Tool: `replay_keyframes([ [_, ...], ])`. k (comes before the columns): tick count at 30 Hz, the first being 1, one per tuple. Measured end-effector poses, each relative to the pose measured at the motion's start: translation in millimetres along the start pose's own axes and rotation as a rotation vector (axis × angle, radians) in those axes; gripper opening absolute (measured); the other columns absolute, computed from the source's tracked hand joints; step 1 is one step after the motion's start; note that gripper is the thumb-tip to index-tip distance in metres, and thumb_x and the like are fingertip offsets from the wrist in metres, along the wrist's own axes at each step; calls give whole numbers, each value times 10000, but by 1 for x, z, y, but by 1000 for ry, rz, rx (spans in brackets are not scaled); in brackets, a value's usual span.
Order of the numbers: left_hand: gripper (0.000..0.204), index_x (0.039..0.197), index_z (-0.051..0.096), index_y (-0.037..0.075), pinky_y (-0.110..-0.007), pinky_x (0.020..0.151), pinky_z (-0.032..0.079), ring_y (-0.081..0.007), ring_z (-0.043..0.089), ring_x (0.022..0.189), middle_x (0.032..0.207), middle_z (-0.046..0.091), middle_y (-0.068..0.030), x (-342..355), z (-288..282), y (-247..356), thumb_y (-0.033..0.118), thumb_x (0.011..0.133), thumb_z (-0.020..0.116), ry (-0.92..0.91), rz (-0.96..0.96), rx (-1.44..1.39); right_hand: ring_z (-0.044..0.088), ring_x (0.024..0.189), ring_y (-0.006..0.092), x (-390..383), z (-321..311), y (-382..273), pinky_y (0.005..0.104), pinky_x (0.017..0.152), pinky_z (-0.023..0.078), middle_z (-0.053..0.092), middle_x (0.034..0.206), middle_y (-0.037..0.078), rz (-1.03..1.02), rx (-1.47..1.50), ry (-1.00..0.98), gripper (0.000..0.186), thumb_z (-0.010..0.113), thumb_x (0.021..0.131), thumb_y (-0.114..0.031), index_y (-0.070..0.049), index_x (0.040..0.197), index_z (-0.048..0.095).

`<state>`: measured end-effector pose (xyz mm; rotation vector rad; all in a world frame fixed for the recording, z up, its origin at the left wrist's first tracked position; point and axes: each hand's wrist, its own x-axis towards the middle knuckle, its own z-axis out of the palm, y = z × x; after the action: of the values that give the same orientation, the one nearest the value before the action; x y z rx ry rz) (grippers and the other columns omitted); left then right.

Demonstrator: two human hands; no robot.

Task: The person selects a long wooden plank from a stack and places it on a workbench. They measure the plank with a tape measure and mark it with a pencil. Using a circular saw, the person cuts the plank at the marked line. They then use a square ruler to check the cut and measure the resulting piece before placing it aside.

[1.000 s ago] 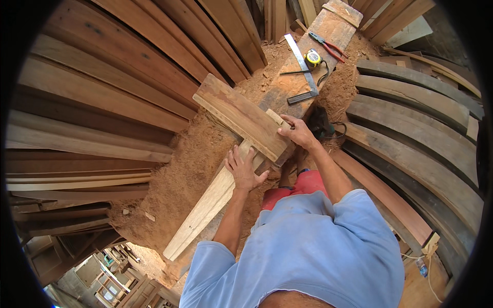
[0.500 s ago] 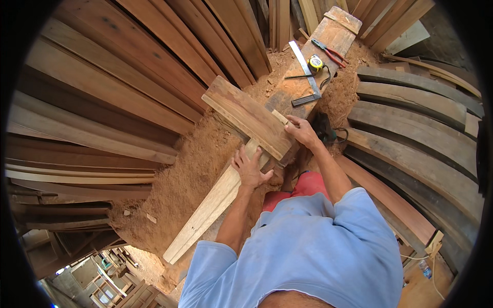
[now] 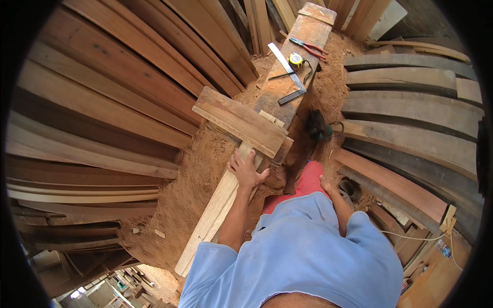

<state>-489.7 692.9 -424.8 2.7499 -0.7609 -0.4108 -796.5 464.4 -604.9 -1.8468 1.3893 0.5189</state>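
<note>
My left hand [image 3: 246, 172] lies on a long pale plank [image 3: 209, 218], fingers spread and thumb stretched out to the right. Its fingertips are close to the near edge of a wide brown board [image 3: 240, 119], which lies across the plank's far end. A small pale strip of wood [image 3: 271, 118] sticks out behind the board's right part. Down by the right side of my red shorts [image 3: 309, 179] is my right hand [image 3: 327, 184], off the wood; its fingers are partly hidden.
Beyond the board, a bench plank [image 3: 316, 31] carries a try square [image 3: 287, 66], a yellow tape measure [image 3: 295, 60] and red-handled pliers [image 3: 308, 46]. A dark power tool [image 3: 318, 126] sits to the right. Boards [image 3: 102, 97] stand to the left; more timbers [image 3: 411, 108] lie right. Sawdust [image 3: 179, 190] covers the ground.
My right hand has left the wide board's right end and dropped to the side of my shorts. My left hand stays on the pale plank. The view has shifted slightly.
</note>
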Motion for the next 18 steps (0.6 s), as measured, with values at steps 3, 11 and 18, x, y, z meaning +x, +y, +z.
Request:
replay_keyframes([
  [3,922,1414,529,224,-668,1150,133,-517,211,1429,1562,222,-330,-5,6,-7,483,594,860,12,6,-15,626,1199,396,-38,-43,-90,469,1029,475,682,1197,285,-210,79,175,587,650,921,-466,51,1197,675],
  [11,913,1399,499,194,-647,1155,149,-520,206,1423,1556,205,-356,-3,18,-14,444,599,862,30,74,19,702,1041,391,-24,-80,-296,465,915,533,723,1085,255,-311,383,-162,588,722,882,-478,39,1160,682],
  [18,927,1375,486,185,-632,1155,163,-515,228,1421,1564,198,-351,3,18,-13,423,568,876,35,106,-8,673,1105,441,-11,-59,-305,478,964,515,704,1111,307,-300,520,-285,593,711,883,-463,62,1157,683],
])
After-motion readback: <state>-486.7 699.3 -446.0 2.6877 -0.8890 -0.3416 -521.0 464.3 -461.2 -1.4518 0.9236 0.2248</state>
